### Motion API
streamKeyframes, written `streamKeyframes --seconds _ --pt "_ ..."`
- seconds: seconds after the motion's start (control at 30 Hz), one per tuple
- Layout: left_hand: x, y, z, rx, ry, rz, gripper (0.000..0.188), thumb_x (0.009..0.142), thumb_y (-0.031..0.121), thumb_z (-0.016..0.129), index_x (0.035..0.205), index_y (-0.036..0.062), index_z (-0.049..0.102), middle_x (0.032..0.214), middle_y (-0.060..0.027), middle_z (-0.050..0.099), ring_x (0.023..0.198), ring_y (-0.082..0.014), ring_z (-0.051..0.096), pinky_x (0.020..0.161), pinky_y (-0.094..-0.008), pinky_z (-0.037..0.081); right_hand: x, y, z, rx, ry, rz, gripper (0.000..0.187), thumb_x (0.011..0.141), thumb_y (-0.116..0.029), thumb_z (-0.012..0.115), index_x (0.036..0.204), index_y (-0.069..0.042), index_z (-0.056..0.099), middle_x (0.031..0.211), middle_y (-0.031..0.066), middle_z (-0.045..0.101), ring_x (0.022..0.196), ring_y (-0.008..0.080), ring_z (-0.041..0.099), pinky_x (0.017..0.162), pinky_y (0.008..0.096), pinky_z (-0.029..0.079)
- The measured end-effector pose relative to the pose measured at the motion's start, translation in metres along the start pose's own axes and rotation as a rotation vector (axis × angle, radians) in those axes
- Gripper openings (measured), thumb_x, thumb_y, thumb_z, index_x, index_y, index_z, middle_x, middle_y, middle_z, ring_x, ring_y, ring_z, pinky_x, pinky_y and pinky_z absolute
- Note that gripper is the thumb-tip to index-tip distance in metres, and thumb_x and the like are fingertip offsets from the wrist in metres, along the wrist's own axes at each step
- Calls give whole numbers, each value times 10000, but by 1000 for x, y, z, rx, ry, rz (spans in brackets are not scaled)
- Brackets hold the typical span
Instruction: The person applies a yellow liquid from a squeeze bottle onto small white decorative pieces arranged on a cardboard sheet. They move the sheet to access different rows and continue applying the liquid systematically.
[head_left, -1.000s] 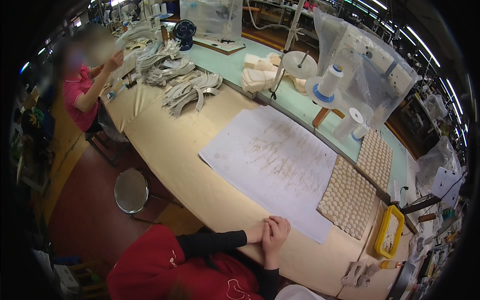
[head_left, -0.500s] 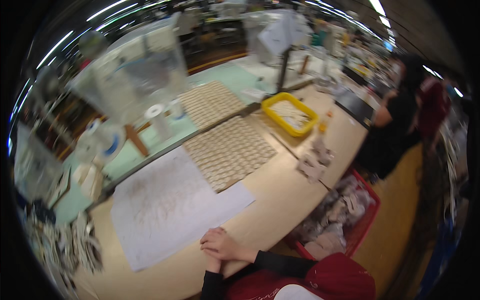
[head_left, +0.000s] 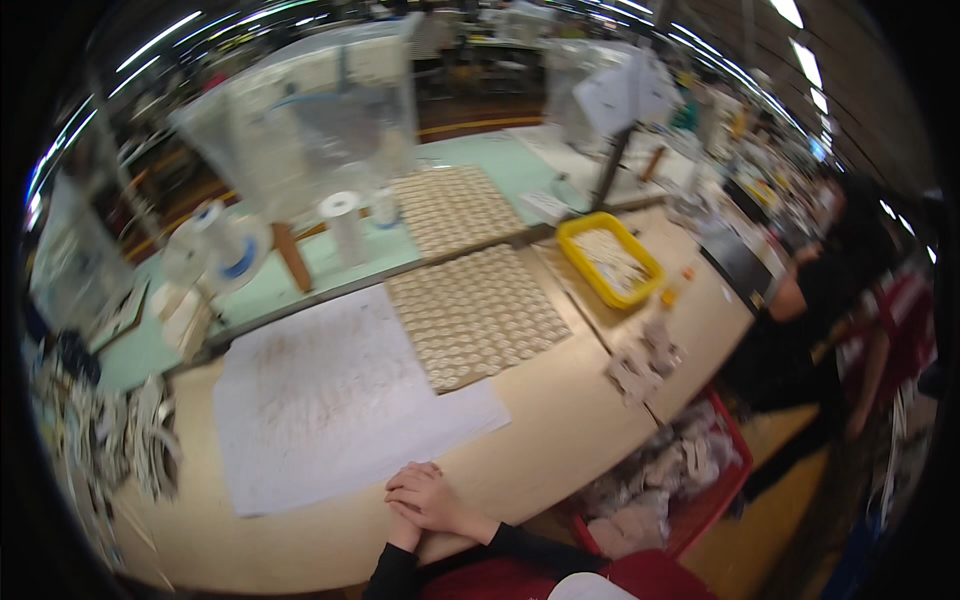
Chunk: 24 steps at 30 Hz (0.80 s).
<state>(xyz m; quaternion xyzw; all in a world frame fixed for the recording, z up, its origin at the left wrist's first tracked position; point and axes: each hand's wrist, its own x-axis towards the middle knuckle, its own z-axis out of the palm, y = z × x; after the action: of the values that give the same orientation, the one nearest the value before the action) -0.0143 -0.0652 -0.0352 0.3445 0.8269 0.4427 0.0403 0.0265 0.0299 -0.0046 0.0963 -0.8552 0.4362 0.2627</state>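
My right hand [head_left: 432, 503] lies folded over my left hand [head_left: 405, 516], its fingers curled together across it. Both rest at the near edge of the pale wooden table [head_left: 560, 440], holding no tool or part. The left hand's fingers are mostly hidden underneath. Just beyond the hands a large white paper sheet [head_left: 320, 410], smudged brown in its middle, covers part of the table. Overlapping its right side is a brown board [head_left: 480, 318] with rows of small pale pieces. A similar board [head_left: 455, 210] lies behind it on the green surface.
To the right are a yellow tray [head_left: 612, 262] of pale pieces, beige scraps [head_left: 643, 362] and a red crate [head_left: 735, 465] of bagged pieces below. Thread cones [head_left: 343, 228] stand behind the sheet; fabric strips [head_left: 140, 440] hang at left. Another person [head_left: 800, 300] stands at far right.
The view has swung, so the boards and yellow tray sit further right in the picture. My hands stay folded together. The person at right shows more of the legs.
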Motion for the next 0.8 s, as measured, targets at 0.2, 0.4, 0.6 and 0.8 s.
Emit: streamKeyframes --seconds 0.2,0.4,0.6,0.8 --pt "-6 7 6 9 -26 29 371 910 187 497 1260 62 486 1224 -129 510 1158 -255 489 1018 -360 400 8 -7 -3 -78 -63 16 93 786 -147 672 867 -119 708 981 35 661 992 232 590 969 432 382" --pt "-11 -4 12 -33 -1 74 371 908 187 498 1257 62 483 1215 -127 506 1153 -251 485 1018 -357 397 11 -9 -3 -47 -62 5 86 782 -138 678 864 -124 700 989 25 656 989 230 597 984 423 363" --pt "-13 -26 31 -207 -37 66 361 910 196 492 1244 60 481 1194 -128 493 1128 -248 476 1003 -356 398 15 -17 -9 -100 -66 -63 125 796 -97 676 920 -99 696 996 113 668 911 323 598 830 439 449" --pt "-1 -14 27 -437 -62 -41 282 922 216 499 1157 61 520 1121 -137 525 1085 -256 507 935 -360 437 33 -46 -16 -61 -143 86 186 774 -132 678 949 -75 705 1027 78 666 1024 254 591 978 442 378"
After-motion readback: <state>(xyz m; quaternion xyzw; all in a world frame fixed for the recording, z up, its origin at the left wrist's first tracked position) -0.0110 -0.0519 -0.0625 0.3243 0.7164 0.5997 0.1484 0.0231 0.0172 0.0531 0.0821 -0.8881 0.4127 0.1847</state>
